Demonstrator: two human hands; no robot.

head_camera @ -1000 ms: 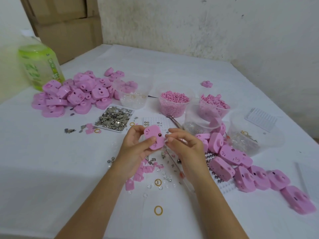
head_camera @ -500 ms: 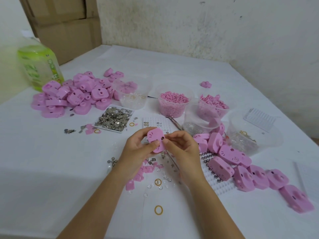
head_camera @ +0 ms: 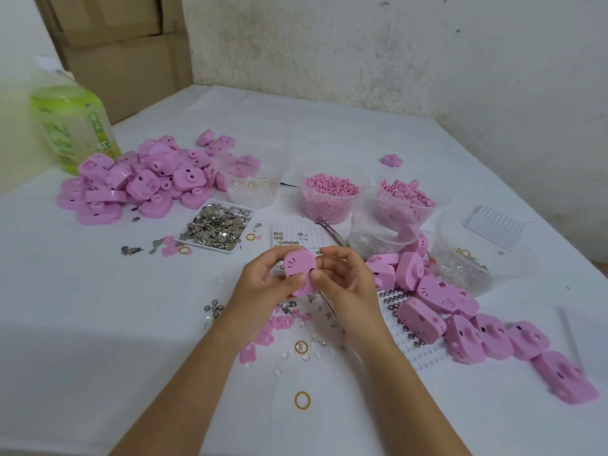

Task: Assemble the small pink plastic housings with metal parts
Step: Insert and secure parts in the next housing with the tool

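A small pink housing with whisker marks and a dark hole is held above the table's middle. My left hand grips it from the left and below. My right hand pinches its right edge, thumb pressed beside the hole. A white tray of small metal pieces lies behind my hands. A pile of pink housings sits at the back left, and a row of more housings runs to the right. Small metal rings and pink bits are scattered under my hands.
Clear tubs stand behind: one with clear parts, one of pink pellets, one of pink clips, two more at right. Tweezers, white grid trays, yellow rubber bands, a green bottle and cardboard boxes are around.
Both hands have turned the housing slightly and drawn closer together; my right thumb now presses near its hole. The view shifted a little.
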